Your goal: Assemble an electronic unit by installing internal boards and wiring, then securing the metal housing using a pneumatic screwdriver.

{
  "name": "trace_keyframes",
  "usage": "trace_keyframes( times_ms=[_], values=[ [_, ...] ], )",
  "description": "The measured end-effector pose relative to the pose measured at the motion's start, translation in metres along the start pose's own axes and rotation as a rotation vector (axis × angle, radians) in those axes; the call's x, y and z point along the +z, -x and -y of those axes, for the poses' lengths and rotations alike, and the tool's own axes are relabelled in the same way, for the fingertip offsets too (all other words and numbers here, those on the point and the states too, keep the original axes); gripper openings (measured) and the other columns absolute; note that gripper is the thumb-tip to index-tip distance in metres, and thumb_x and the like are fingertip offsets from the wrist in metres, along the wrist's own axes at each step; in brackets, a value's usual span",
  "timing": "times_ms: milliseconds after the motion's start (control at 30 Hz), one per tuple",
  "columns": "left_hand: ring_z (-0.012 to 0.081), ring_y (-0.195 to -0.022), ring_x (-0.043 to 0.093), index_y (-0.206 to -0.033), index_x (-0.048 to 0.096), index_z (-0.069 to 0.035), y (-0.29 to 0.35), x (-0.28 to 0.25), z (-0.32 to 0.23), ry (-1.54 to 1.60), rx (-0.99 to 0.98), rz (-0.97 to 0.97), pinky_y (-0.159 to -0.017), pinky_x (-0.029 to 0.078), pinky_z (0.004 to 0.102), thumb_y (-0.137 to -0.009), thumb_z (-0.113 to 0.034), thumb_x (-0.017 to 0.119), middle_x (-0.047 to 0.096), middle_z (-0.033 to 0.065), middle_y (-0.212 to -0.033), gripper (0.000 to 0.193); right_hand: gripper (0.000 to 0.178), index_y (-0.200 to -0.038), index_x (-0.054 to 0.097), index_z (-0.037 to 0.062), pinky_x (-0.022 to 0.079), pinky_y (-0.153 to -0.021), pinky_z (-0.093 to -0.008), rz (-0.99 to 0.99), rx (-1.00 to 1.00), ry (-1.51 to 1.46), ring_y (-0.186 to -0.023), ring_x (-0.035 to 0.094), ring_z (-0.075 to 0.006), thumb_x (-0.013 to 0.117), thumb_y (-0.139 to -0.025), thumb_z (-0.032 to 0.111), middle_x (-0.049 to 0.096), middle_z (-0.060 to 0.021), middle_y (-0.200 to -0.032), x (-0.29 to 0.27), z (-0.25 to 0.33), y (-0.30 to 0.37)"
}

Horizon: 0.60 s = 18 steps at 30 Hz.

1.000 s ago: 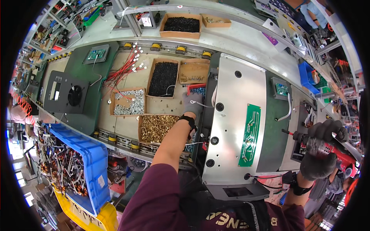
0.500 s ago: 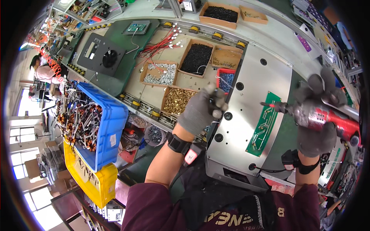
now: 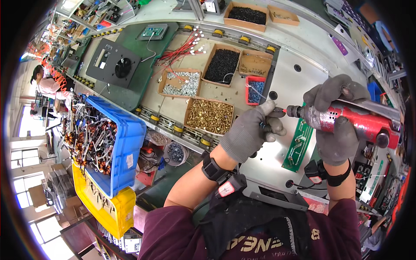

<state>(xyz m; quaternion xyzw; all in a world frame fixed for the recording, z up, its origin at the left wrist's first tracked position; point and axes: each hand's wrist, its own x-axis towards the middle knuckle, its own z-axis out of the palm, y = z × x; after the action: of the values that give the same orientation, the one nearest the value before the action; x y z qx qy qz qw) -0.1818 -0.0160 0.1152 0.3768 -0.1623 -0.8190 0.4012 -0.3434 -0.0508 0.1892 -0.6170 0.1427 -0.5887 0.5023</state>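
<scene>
My right hand (image 3: 336,145), in a dark grey glove, is wrapped round a red power screwdriver (image 3: 368,128) held level, its bit toward the left. My gloved left hand (image 3: 245,134) meets the bit's tip with thumb and fingers pinched together; whatever lies between them is too small to make out. Below both hands lies a silver metal panel (image 3: 271,154) with round black-ringed holes. A long green circuit board (image 3: 294,154) rests on it, partly covered by the screwdriver and right hand.
Beyond my left hand are open boxes of brass fasteners (image 3: 210,116), silver screws (image 3: 188,84) and black screws (image 3: 223,65), plus a red tray (image 3: 255,79) of blue parts. A blue bin (image 3: 132,143) of wired coils stands left, above a yellow bin (image 3: 125,212). Another person (image 3: 45,82) is far left.
The screwdriver has come left in my right hand. My left hand has moved right, and its fingers now meet the bit's tip.
</scene>
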Motion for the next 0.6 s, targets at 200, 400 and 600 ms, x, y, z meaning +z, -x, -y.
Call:
trace_keyframes(
  times_ms=[200,400,600],
  values=[
    [0.0153,-0.064,0.057,-0.089,0.058,0.0,-0.007,0.004,0.0,0.259,-0.023,0.033,-0.05,0.04,0.0208,-0.097,-0.041,0.044,0.06,0.009,-0.074,0.044,0.038,-0.112,0.05,0.0191,0.047,-0.062,-0.0341,-0.042,0.012,0.162,-0.068,0.051,-0.0195,0.068,-0.083,0.033,0.047,-0.0066,-0.081,0.005,-0.004,0.009],
    [0.0048,-0.049,0.047,-0.104,0.061,0.0,-0.02,-0.033,0.002,-0.484,0.182,-0.282,-0.047,0.037,0.0181,-0.093,-0.038,0.054,0.057,-0.0005,-0.067,0.04,0.039,-0.116,0.05,0.0175,0.045,-0.061,-0.0347,-0.003,0.013,0.172,-0.069,0.049,-0.0209,0.065,-0.083,0.032,0.046,-0.007,-0.081,-0.01,-0.005,0.006],
    [0.0067,-0.061,0.054,-0.092,0.058,0.001,-0.045,-0.06,0.029,-0.851,0.094,-0.178,-0.055,0.044,0.022,-0.088,-0.028,0.063,0.059,0.0023,-0.073,0.029,0.039,-0.116,0.051,0.013,0.043,-0.067,-0.0364,-0.186,0.075,0.189,-0.073,0.048,-0.021,0.062,-0.082,0.029,0.047,-0.0078,-0.082,-0.029,-0.003,0.019]
  ],
)
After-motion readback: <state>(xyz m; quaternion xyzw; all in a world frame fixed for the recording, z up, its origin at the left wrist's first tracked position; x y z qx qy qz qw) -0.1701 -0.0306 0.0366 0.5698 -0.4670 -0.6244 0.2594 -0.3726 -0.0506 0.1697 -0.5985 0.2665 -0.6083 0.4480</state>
